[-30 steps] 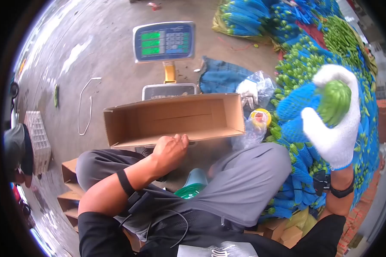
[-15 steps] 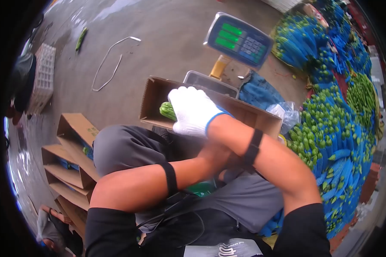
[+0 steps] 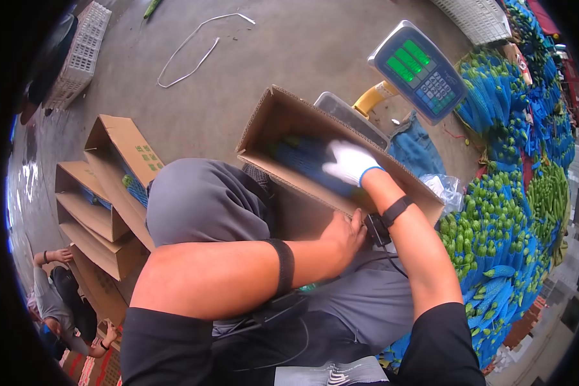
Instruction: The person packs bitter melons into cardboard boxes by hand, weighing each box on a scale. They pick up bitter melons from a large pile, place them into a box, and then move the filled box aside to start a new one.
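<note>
A long cardboard box (image 3: pixel 302 177) stands open in front of my knees, with blue-netted green vegetables (image 3: pixel 312 161) inside. My right hand (image 3: pixel 352 163), in a white glove with a blue cuff, reaches into the box over the vegetables, its fingers spread. On the near wall of the box, my bare left hand (image 3: pixel 346 237) rests with its fingers on the edge. Behind the box are the scale's metal platform (image 3: pixel 347 117) and its display (image 3: pixel 419 71) with green digits.
Netted green vegetables (image 3: pixel 489 225) are heaped along the right. More cardboard boxes (image 3: pixel 125 151) stand at the left, where another person (image 3: pixel 61 309) touches one. White crates (image 3: pixel 83 55) stand at the upper left. A bent white strip (image 3: pixel 190 45) lies on the floor.
My gloved right hand has moved from above the box down into it, and the green vegetable it held has left its grasp. My left hand now touches the near edge.
</note>
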{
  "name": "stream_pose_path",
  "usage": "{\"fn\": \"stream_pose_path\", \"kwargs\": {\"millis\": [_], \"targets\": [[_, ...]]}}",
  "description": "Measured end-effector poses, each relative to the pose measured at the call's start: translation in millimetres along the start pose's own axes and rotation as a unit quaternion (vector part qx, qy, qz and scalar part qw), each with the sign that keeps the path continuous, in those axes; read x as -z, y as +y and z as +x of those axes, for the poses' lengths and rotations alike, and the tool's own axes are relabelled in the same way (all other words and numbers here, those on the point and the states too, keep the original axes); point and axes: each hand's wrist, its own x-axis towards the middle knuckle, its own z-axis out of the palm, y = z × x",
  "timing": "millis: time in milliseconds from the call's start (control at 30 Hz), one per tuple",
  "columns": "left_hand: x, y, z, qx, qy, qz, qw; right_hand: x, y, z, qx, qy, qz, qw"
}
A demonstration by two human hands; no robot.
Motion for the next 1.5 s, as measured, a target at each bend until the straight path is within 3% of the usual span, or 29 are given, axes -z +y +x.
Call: {"fn": "stream_pose_path", "kwargs": {"millis": [100,167,267,300,600,700,800,833,900,933,1100,1300,1433,1500], "targets": [[-1.4,-0.9,0.4,-0.009,0.003,0.015,1.0,-20.4,8.8,-15.5,-0.02,-0.084,-0.054,0.995],[-2.9,-0.4,0.0,-0.003,0.012,0.02,1.0,-54.2,20.8,-13.0,-0.015,-0.047,-0.049,0.998],[2.9,-1.7,-1.8,-0.003,-0.004,0.024,1.0,-97.5,34.0,1.0,0.006,0.13,-0.151,0.98],[2.0,-0.9,-1.5,-0.004,-0.004,0.025,1.0,-110.8,42.7,3.7,0.005,0.13,-0.15,0.98],[-15.7,0.2,8.5,-0.021,0.046,0.018,0.999,-96.4,29.6,13.9,0.133,0.196,-0.137,0.962],[-18.1,-2.5,12.4,-0.039,0.066,0.069,0.995,-71.6,13.2,5.6,0.115,0.151,-0.088,0.978],[6.7,-10.8,6.6,-0.059,-0.048,0.066,0.995,-49.7,17.9,-3.0,0.054,0.084,0.003,0.995],[4.5,-10.2,4.0,-0.067,-0.045,0.063,0.995,-52.1,28.4,-2.4,0.047,0.079,0.003,0.996],[-5.4,-10.6,-3.0,-0.039,0.051,0.075,0.995,-61.3,52.2,-2.6,-0.115,0.137,0.03,0.983],[-1.6,-12.3,-3.7,-0.054,0.028,0.068,0.996,-57.6,54.4,-17.3,-0.171,0.137,0.017,0.976],[-1.9,-11.5,6.6,-0.054,0.025,0.051,0.997,-104.0,91.8,-23.9,-0.254,0.087,-0.008,0.963],[-4.5,-10.8,9.5,-0.034,0.017,0.032,0.999,-90.0,92.4,-46.2,-0.214,0.11,0.021,0.97],[-16.6,-4.5,13.5,-0.032,0.045,0.028,0.998,-55.8,92.6,-82.6,-0.196,0.037,0.155,0.968],[-19.0,-3.5,14.7,-0.033,0.067,0.035,0.997,-43.1,87.2,-109.0,-0.082,0.116,0.151,0.978]]}}
